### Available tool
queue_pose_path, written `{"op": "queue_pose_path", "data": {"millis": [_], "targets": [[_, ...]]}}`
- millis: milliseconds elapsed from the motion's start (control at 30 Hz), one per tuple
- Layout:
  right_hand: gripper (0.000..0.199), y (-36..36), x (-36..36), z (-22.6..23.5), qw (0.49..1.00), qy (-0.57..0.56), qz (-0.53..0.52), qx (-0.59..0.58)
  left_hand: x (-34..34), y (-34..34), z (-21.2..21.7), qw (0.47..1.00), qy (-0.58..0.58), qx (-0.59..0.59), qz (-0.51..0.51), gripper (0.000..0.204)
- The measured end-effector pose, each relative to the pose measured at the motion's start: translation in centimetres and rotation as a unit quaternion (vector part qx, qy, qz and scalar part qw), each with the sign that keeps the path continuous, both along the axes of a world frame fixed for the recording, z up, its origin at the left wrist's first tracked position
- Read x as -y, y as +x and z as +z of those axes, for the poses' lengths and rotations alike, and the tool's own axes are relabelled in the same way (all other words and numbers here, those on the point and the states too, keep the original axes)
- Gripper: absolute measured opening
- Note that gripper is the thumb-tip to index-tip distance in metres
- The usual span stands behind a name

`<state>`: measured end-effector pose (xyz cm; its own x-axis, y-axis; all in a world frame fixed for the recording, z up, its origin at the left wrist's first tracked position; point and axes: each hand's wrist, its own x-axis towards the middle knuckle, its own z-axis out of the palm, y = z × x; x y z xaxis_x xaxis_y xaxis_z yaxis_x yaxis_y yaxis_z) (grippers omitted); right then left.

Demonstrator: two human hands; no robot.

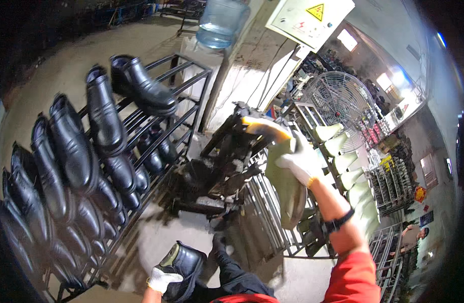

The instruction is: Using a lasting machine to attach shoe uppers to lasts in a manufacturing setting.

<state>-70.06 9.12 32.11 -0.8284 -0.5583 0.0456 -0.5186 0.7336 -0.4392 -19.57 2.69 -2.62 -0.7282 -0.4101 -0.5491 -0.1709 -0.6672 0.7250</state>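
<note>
At the lower middle, my white-gloved left hand [164, 279] is closed on a black shoe [187, 265]. Something olive green shows in that shoe's opening; I cannot tell whether it is a last or lining. My right hand [300, 160], also gloved, reaches forward and grips the upper part of a long green shoe last [282, 189], which hangs toe down. Just left of the last stands a dark machine [206, 187] with a brightly lit, orange-yellow edged piece [266, 129] at its top.
A black metal rack [184, 83] at the left carries rows of black shoes [73, 149]. On the right, another rack holds several pale green lasts [351, 161]. Behind are a big round fan [339, 103], an electrical box [310, 22], a water bottle [219, 25] and, far right, a person [411, 237].
</note>
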Motion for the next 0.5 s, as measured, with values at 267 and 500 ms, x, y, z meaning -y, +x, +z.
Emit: {"op": "queue_pose_path", "data": {"millis": [267,500], "targets": [[0.057,-3.6,-20.0,-23.9,0.695,-0.445,-0.157,0.542,0.3,-13.2,4.5,0.992,-0.070,0.072,-0.082,0.077],[0.062,-16.3,-17.6,-39.7,0.423,-0.578,-0.164,0.679,1.1,-20.1,0.7,0.885,-0.346,-0.078,-0.302,0.061]]}}
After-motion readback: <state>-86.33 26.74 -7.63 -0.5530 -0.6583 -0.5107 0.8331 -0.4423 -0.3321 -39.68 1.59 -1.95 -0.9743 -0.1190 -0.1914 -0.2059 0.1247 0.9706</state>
